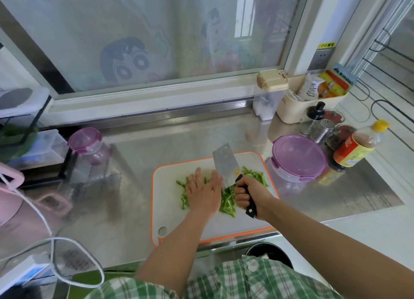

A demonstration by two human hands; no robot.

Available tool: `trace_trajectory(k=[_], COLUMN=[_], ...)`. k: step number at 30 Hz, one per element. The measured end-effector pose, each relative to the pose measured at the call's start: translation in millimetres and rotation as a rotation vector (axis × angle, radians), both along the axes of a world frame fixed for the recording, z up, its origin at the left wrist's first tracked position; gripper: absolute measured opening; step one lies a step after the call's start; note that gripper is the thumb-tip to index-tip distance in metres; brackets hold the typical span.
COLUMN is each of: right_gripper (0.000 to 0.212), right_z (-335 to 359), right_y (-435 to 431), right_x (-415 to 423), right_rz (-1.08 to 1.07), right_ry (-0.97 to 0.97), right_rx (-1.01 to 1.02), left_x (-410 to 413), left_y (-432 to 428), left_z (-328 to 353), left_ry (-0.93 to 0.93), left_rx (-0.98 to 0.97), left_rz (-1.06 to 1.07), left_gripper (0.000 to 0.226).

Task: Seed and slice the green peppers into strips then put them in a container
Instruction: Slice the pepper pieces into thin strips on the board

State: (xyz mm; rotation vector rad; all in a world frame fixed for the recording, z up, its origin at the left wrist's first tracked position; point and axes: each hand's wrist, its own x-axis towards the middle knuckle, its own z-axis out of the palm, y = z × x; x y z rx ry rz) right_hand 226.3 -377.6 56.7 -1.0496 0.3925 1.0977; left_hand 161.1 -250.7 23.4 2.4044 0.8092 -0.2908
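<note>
Green pepper strips [226,200] lie scattered over a white cutting board with an orange rim [170,209] on the steel counter. My left hand [203,191] lies flat on the strips with fingers straight, pressing them toward the blade. My right hand [245,192] grips the black handle of a cleaver [225,164], whose blade tilts up and away, its edge down among the strips. More strips [255,176] lie to the right of the blade. A round container with a purple lid [298,157] stands shut just right of the board.
A tall jar with a purple lid [86,141] stands at the left. Sauce bottle [356,148], shakers [322,128] and a cream caddy [309,101] crowd the back right. A white cable [51,242] loops at the front left. A black bin [268,254] sits below the counter edge.
</note>
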Motion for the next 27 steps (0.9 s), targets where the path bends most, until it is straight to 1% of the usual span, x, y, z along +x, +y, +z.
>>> trace_trajectory(k=[2,4,6,8,9,11,12,13,14,16,19,20,22,24,25,27], right_gripper=[0.032,0.032,0.033,0.032,0.032,0.031,0.031,0.031,0.031,0.030,0.029,0.029,0.029,0.030,0.030,0.027], right_z=[-1.1,-2.0,-2.7,-3.6,-4.0,-4.0,-4.4,-5.0,-5.4,-5.2,-2.0,0.4,4.7,8.0,9.3,10.4], right_y=[-3.2,-4.7,-5.7,-7.6,-9.0,-11.5,-12.2,-13.1,-13.4,-14.2,-16.6,-16.7,-15.6,-16.5,-18.2,-23.4], right_x=[-0.7,0.1,1.0,3.2,4.7,7.2,8.6,9.7,10.8,12.3,14.1,14.1,14.7,15.9,16.5,17.7], right_rz=[0.011,0.022,0.028,0.010,-0.001,-0.014,-0.019,-0.023,-0.024,-0.015,0.031,0.045,0.051,0.057,0.067,0.098], right_ry=[-0.005,-0.017,-0.020,-0.026,-0.033,-0.041,-0.042,-0.045,-0.048,-0.061,-0.095,-0.108,-0.139,-0.194,-0.232,-0.322], right_rx=[-0.011,-0.022,-0.025,-0.028,-0.031,-0.029,-0.025,-0.025,-0.024,-0.023,-0.028,-0.032,-0.055,-0.121,-0.162,-0.234], left_x=[1.1,3.1,5.4,6.3,5.4,3.5,3.7,4.4,5.4,6.0,7.2,7.9,11.9,16.0,17.2,19.3], left_y=[2.0,-4.8,-12.1,-15.3,-15.7,-18.5,-19.7,-20.2,-19.6,-15.7,-14.1,-14.2,-13.6,-13.2,-12.5,-10.0], left_z=[-1.3,1.9,2.4,1.9,1.9,1.3,0.5,-0.5,0.1,1.2,0.7,-0.3,-0.7,-0.5,0.5,6.0], left_ry=[0.017,-0.061,-0.070,-0.022,-0.018,-0.049,-0.033,-0.010,0.013,0.024,0.097,0.114,0.070,-0.002,-0.033,-0.072], left_rx=[-0.008,0.021,0.048,0.065,0.077,0.109,0.122,0.109,0.093,0.089,0.106,0.117,0.251,0.387,0.388,0.331], left_rz=[0.028,-0.067,-0.154,-0.103,-0.070,-0.121,-0.184,-0.217,-0.197,-0.122,-0.217,-0.212,-0.152,-0.141,-0.134,-0.069], left_gripper=[0.053,0.053,0.056,0.059,0.064,0.078,0.076,0.068,0.063,0.061,0.061,0.063,0.056,0.041,0.035,0.023])
